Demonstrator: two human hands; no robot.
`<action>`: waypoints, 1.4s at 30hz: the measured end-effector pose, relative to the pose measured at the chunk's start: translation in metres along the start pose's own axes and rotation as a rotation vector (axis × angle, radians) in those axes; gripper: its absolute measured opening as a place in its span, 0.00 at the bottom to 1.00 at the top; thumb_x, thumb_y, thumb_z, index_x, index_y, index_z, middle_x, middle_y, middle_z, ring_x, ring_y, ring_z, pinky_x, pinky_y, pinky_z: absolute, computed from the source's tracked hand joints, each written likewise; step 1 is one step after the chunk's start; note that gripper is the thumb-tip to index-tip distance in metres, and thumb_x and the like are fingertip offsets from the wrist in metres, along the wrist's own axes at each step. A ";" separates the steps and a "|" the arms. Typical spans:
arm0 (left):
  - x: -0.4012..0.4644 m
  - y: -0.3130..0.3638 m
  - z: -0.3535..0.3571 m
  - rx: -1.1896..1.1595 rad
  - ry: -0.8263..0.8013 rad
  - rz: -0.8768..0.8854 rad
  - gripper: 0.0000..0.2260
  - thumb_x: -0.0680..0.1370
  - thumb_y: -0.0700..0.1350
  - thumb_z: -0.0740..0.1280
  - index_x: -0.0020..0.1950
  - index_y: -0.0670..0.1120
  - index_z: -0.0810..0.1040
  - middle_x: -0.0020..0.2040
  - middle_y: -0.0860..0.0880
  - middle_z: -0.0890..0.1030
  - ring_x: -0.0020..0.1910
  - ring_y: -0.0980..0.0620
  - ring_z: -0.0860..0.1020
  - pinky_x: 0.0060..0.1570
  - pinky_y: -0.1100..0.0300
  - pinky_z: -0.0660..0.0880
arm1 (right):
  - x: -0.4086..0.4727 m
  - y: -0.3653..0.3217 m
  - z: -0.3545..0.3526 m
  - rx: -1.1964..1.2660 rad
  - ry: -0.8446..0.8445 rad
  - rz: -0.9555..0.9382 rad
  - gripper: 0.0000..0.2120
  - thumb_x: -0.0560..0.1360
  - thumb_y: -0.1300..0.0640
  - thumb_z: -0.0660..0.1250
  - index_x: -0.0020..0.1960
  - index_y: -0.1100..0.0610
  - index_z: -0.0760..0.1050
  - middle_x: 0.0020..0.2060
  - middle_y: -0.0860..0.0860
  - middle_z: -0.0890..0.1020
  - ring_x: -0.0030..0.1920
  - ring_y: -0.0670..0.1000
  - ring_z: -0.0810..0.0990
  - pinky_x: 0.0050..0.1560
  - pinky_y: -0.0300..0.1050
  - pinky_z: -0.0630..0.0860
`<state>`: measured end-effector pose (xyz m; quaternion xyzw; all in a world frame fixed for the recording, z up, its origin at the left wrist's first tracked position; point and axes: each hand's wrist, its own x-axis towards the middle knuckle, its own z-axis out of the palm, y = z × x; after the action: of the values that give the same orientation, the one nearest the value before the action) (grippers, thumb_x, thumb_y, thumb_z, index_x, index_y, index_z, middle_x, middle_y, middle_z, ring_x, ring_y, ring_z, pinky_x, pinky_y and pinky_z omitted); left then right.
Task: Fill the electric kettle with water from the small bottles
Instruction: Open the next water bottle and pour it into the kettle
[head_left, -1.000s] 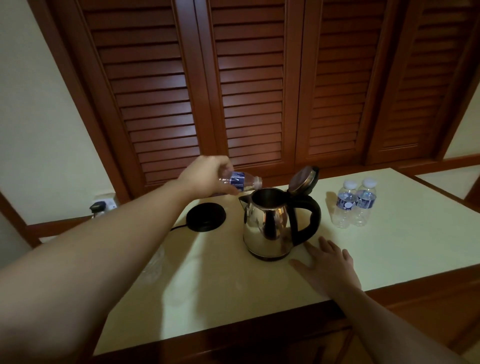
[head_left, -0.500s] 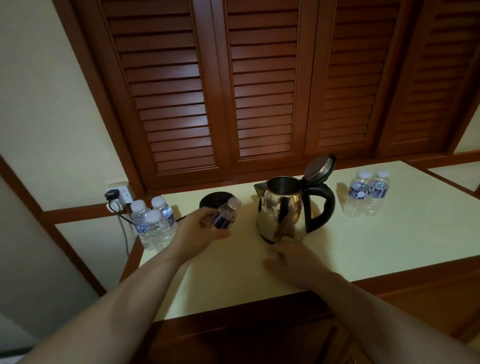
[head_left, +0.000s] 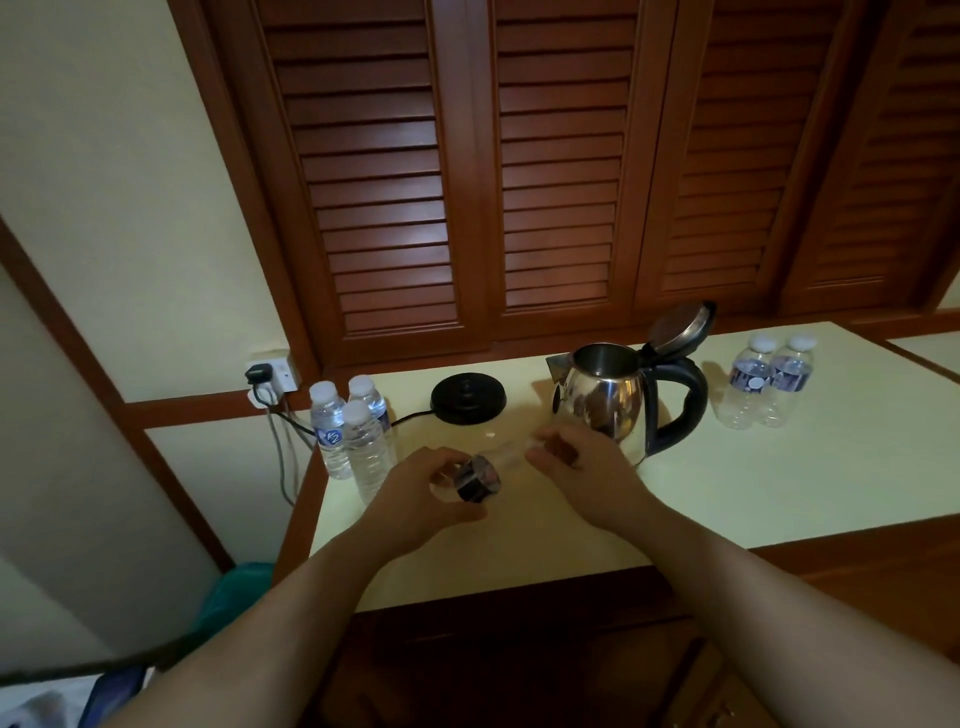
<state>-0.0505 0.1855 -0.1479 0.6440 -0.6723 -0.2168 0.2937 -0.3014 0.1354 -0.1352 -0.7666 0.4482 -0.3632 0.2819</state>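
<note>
The left hand (head_left: 415, 493) grips a small clear plastic bottle (head_left: 475, 478) sideways, so the right hand's fingers (head_left: 545, 457) can pinch its neck end, probably capping. The lid-open steel kettle (head_left: 608, 400) stands just beyond on the pale worktop (head_left: 779, 478).

kettle (head_left: 605, 397): silver, black handle | base (head_left: 468, 398): black | shutters (head_left: 561, 171): red-brown slats

A pale countertop (head_left: 779, 483) with a wooden edge carries a steel electric kettle (head_left: 608, 397) with its lid up, a black kettle base (head_left: 467, 397) just left of it, three capped water bottles (head_left: 350, 426) farther left at the corner, and two capped bottles (head_left: 769, 382) right of the kettle
</note>
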 end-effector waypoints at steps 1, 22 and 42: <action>-0.001 0.001 0.001 0.004 -0.009 0.007 0.26 0.68 0.54 0.83 0.63 0.60 0.78 0.57 0.57 0.79 0.54 0.58 0.79 0.51 0.65 0.73 | 0.000 -0.005 -0.002 0.021 -0.014 -0.009 0.11 0.81 0.47 0.70 0.61 0.48 0.80 0.48 0.44 0.80 0.48 0.42 0.78 0.47 0.27 0.72; 0.001 0.045 0.018 0.032 -0.034 0.190 0.25 0.69 0.53 0.83 0.65 0.57 0.80 0.53 0.57 0.77 0.51 0.57 0.76 0.51 0.63 0.73 | -0.022 -0.010 -0.044 0.006 -0.126 0.091 0.15 0.83 0.44 0.66 0.46 0.55 0.79 0.39 0.53 0.83 0.36 0.46 0.83 0.37 0.42 0.82; 0.023 0.099 0.085 -0.061 -0.062 0.209 0.24 0.70 0.54 0.82 0.65 0.61 0.79 0.52 0.59 0.77 0.50 0.60 0.75 0.47 0.65 0.70 | -0.035 0.025 -0.127 -0.007 -0.212 0.085 0.09 0.81 0.46 0.70 0.50 0.51 0.79 0.42 0.50 0.84 0.40 0.49 0.86 0.38 0.47 0.85</action>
<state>-0.1808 0.1624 -0.1409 0.5542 -0.7376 -0.2251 0.3134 -0.4276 0.1422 -0.0914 -0.7821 0.4493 -0.2660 0.3402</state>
